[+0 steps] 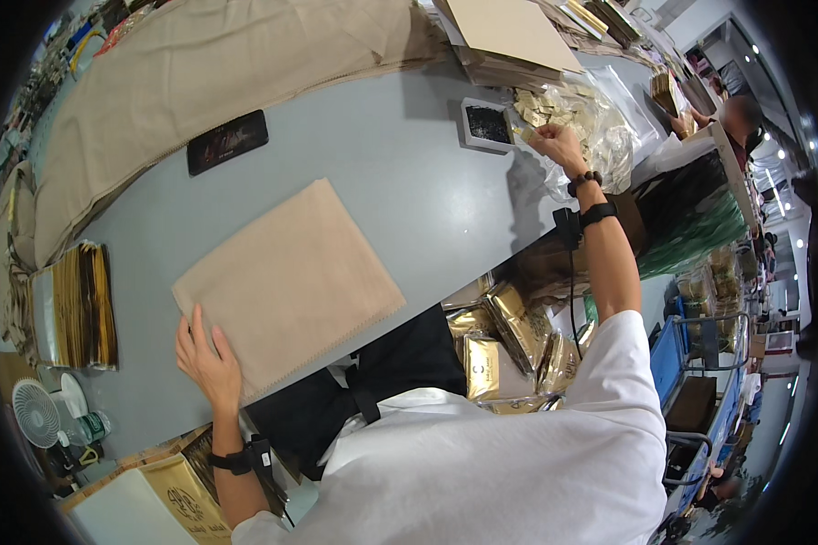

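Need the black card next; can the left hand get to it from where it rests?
Probably yes: the left hand rests on the folded cloth, and bare table lies between it and the black card.

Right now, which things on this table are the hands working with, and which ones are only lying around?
In use:
- folded beige cloth, pressed flat by the left hand
- clear bag of small gold packets, which the right hand reaches into

Lying about:
- black flat case
- small black tray
- stack of gold pouches
- large beige fabric
- small white fan
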`<action>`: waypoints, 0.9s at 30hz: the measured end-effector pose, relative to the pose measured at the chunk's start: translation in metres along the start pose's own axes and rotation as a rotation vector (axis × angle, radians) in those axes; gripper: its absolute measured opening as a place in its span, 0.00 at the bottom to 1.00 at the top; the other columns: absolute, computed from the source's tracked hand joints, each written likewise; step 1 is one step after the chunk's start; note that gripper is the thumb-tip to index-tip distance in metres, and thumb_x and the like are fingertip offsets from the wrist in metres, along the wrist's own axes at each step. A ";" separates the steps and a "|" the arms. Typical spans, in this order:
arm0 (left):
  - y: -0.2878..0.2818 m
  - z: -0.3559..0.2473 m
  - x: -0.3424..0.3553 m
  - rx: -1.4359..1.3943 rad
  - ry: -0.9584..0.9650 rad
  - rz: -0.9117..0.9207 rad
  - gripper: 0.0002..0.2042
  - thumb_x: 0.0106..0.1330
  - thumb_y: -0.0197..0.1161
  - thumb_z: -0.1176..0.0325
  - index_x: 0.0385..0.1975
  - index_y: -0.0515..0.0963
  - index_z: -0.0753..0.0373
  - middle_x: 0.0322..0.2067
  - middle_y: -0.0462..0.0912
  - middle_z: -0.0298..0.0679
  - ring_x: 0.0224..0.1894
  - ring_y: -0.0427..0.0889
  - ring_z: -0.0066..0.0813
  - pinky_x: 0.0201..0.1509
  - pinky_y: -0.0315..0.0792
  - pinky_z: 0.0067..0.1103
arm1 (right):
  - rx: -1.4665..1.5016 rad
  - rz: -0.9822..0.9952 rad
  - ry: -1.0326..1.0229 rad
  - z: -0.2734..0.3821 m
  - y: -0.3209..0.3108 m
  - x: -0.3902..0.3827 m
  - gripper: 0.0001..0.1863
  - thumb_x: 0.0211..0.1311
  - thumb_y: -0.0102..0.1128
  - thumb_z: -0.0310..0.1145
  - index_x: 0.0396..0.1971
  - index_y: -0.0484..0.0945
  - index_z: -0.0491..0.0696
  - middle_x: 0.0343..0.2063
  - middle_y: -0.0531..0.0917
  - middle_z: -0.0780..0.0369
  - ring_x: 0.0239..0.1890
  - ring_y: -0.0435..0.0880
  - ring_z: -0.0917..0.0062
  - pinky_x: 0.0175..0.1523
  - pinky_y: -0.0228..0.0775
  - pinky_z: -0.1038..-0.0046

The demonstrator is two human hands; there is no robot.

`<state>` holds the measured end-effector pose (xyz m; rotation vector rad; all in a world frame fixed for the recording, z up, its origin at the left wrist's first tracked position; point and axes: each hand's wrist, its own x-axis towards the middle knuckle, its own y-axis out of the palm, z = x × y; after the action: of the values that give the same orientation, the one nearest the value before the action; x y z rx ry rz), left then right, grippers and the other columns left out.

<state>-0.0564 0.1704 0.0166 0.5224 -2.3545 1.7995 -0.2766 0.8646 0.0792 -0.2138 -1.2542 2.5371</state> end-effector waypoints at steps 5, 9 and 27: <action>-0.002 -0.001 0.002 -0.018 0.003 0.011 0.23 0.76 0.57 0.63 0.71 0.72 0.55 0.67 0.71 0.51 0.71 0.66 0.51 0.74 0.55 0.45 | 0.330 -0.004 -0.090 0.093 0.022 -0.051 0.10 0.62 0.73 0.34 0.39 0.89 0.46 0.29 0.85 0.71 0.30 0.77 0.89 0.35 0.66 0.84; -0.004 -0.003 0.002 -0.027 0.005 0.003 0.23 0.76 0.58 0.63 0.70 0.73 0.55 0.68 0.70 0.51 0.71 0.65 0.51 0.74 0.55 0.44 | 0.619 0.103 -0.272 0.178 0.061 -0.114 0.11 0.65 0.74 0.34 0.43 0.89 0.45 0.27 0.86 0.70 0.29 0.78 0.90 0.33 0.67 0.85; -0.014 -0.008 0.002 -0.331 -0.047 -0.120 0.26 0.61 0.75 0.66 0.61 0.81 0.55 0.69 0.69 0.47 0.69 0.67 0.51 0.73 0.61 0.44 | -0.007 -0.290 -0.502 0.126 0.109 -0.106 0.10 0.67 0.69 0.37 0.43 0.89 0.49 0.28 0.89 0.55 0.29 0.89 0.66 0.36 0.78 0.69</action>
<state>-0.0540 0.1742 0.0316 0.6469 -2.5199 1.3238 -0.2314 0.6730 0.0691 0.5970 -1.3404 2.4017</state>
